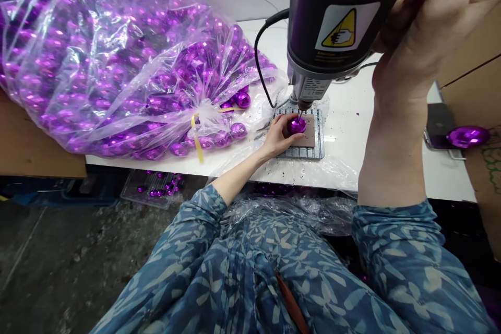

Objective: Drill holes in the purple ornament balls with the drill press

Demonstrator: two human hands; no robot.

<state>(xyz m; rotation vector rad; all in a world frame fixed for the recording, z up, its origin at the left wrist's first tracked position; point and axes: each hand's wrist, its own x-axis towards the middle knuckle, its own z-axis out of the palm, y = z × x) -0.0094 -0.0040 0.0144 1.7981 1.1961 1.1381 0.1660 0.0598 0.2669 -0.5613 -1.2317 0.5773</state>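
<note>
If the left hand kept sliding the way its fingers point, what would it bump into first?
The left hand points right across the plate, holding a purple ball under the drill tip. Past the ball, it would probably meet bare white table; depth is unclear.

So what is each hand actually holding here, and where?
The left hand holds a purple ball by its side under the press. What the raised right hand grips cannot be told.

Right hand (pixel 434 15) cut off by the top and right edges, its grip hidden behind the drill press head (pixel 336 15), tip of the bit hidden by the purple bauble (pixel 297 124), warning label (pixel 346 26) text too small to read, clear bag (pixel 117 57) cropped at left and top.
</note>
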